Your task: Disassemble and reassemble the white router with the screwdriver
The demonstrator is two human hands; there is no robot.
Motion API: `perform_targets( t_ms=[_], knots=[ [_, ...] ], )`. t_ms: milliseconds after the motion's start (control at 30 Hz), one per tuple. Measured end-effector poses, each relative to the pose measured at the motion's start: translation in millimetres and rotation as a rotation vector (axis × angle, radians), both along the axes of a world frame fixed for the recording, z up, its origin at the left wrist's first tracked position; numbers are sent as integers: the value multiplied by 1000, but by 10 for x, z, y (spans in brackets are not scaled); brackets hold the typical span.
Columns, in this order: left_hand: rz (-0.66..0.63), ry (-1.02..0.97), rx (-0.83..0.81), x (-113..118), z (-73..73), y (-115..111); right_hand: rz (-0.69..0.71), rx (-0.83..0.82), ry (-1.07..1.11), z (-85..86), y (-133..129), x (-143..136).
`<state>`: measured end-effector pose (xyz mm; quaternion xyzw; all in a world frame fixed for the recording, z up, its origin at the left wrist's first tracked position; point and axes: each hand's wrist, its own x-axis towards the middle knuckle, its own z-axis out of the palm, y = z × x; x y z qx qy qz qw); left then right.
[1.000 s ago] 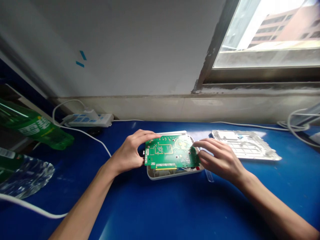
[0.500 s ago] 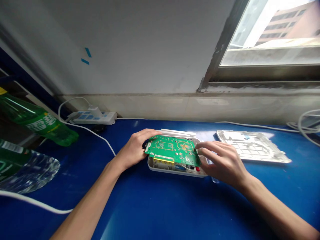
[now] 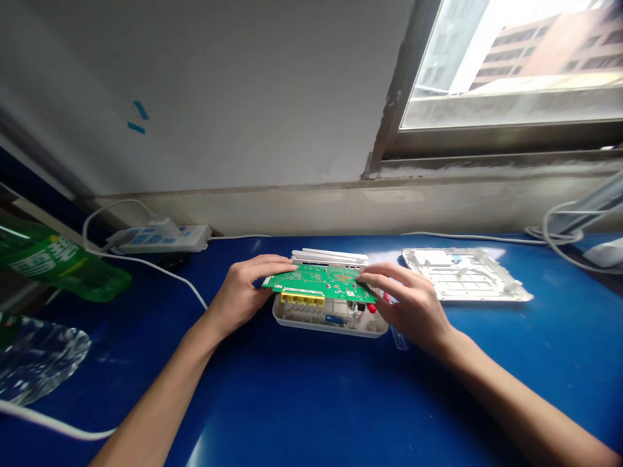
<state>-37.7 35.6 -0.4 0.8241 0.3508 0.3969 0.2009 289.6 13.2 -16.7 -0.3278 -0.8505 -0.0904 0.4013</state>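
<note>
Between my two hands a green circuit board (image 3: pixel 316 280) is tilted above a white plastic casing (image 3: pixel 331 327), its near edge lifted. A row of yellow ports (image 3: pixel 302 299) shows along that near edge. My left hand (image 3: pixel 248 285) grips the board's left end, fingers on top and thumb below. At the right end my right hand (image 3: pixel 406 295) pinches the board, fingertips on its upper face. Inside the casing, red parts (image 3: pixel 371 308) and a blue part (image 3: pixel 335 320) can be seen. White antennas (image 3: pixel 331 256) lie along the far side.
A white ribbed cover (image 3: pixel 467 275) lies to the right on the blue table (image 3: pixel 302 402). At the left are a power strip (image 3: pixel 165 240), a green bottle (image 3: pixel 63 266) and a clear bottle (image 3: pixel 43 357). White cables (image 3: pixel 146 259) cross the table; a small clear object (image 3: pixel 400 338) lies by my right hand.
The board's near edge has risen away from the casing, showing the yellow ports and more of the inside. Both hands stay on the board. The whole view has shifted to the right.
</note>
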Motion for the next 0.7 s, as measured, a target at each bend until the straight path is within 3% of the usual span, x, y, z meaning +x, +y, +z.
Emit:
perform_targets(
  t_ms=[133, 300, 433, 700],
  knots=[
    [34, -92, -160, 42, 32, -40, 80, -138, 156, 77, 30, 0],
    [2, -346, -569, 182, 84, -126, 14, -414, 301, 142, 36, -7],
    [-20, -450, -749, 235, 156, -159, -20, -596, 241, 156, 61, -8],
    [45, -575, -926, 221, 162, -163, 81, -701, 34, 259, 59, 171]
  ],
)
